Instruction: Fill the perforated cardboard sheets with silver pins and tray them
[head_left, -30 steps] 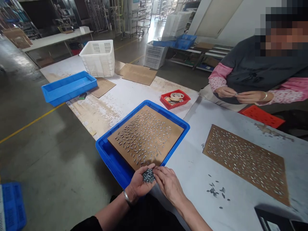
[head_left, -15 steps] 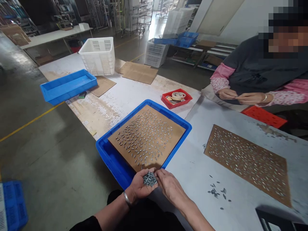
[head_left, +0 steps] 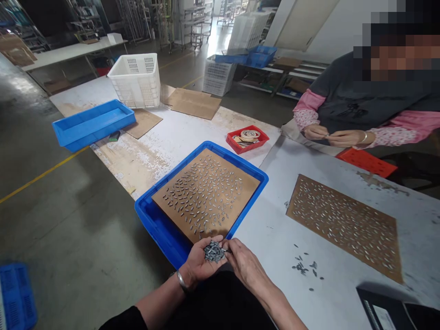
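Observation:
My left hand (head_left: 201, 261) is cupped palm up, cradling a heap of small grey pointed-oval pieces (head_left: 213, 251) that look like metal. Against the right side of that heap, my right hand (head_left: 244, 261) has its thumb and fingers pinched, with a small dark piece seeming to show at the tips. Both hands are over the near corner of a brown board (head_left: 247, 181) dotted with many such pieces spaced apart. The board rests tilted across a blue tray (head_left: 264, 178), whose near left part shows beneath it.
A second dotted brown board (head_left: 343, 224) lies to the right, near loose grey pieces (head_left: 302, 268). A red box (head_left: 252, 145) with tape rolls, a long blue tray (head_left: 94, 123) and a white basket (head_left: 135, 87) stand farther back. A co-worker's hands (head_left: 330, 135) meet at the right.
The view has shifted slightly. My right fingertips have moved a little at the edge of the heap, and a dark piece now shows by them. My left hand stays cupped.

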Demonstrator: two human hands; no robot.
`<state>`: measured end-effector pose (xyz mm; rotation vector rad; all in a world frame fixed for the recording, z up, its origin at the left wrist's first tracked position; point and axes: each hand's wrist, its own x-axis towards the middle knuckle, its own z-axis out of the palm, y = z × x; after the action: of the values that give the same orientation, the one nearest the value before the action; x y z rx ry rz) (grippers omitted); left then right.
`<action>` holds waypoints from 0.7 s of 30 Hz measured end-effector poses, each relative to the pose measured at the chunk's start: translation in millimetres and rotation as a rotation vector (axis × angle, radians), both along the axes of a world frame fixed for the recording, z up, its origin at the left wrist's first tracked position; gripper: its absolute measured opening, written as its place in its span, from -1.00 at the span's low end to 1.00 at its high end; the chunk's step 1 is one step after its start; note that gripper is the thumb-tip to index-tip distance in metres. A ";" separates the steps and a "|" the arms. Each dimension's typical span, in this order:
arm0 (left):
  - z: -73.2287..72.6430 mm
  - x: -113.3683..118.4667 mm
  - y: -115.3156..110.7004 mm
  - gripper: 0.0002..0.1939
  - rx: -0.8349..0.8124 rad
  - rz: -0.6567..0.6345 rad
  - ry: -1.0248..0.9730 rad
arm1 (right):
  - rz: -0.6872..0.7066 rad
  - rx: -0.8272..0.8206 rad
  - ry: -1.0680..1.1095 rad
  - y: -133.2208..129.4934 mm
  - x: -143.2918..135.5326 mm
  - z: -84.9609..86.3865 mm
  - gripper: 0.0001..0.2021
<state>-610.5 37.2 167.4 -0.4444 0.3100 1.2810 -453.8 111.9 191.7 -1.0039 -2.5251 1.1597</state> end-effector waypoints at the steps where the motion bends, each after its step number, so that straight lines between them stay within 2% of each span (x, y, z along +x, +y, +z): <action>1: 1.6 -0.2 0.0 -0.81 0.000 0.005 0.006 | -0.023 -0.026 0.039 -0.8 1.1 0.1 -0.85; 4: 6.1 -1.5 -0.4 -0.81 -0.059 0.020 0.033 | -0.170 -0.186 0.162 -3.3 2.9 0.8 -0.80; 6: 7.9 -2.0 -1.4 -0.78 -0.118 0.013 0.052 | -0.329 -0.425 0.271 -4.3 3.0 1.9 -0.70; 9: 9.2 -1.6 -3.3 -0.75 -0.158 -0.014 0.065 | -0.594 -0.873 0.431 -4.4 3.2 4.4 -0.57; 13: 10.5 -0.4 -5.0 -0.75 -0.140 -0.045 0.071 | -0.855 -1.322 0.659 -3.1 6.8 5.1 -0.61; 17: 8.3 -0.2 -5.2 -0.75 -0.115 -0.068 0.083 | -0.962 -1.542 0.779 -2.6 13.7 -2.8 -0.70; 21: 3.0 -0.8 -4.7 -0.71 -0.145 -0.094 0.100 | -1.008 -1.662 0.817 -1.0 18.6 -11.7 -0.79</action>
<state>-611.4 32.5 170.4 -0.4837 0.5050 1.1956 -435.2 110.9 179.9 -1.2252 0.0540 2.3018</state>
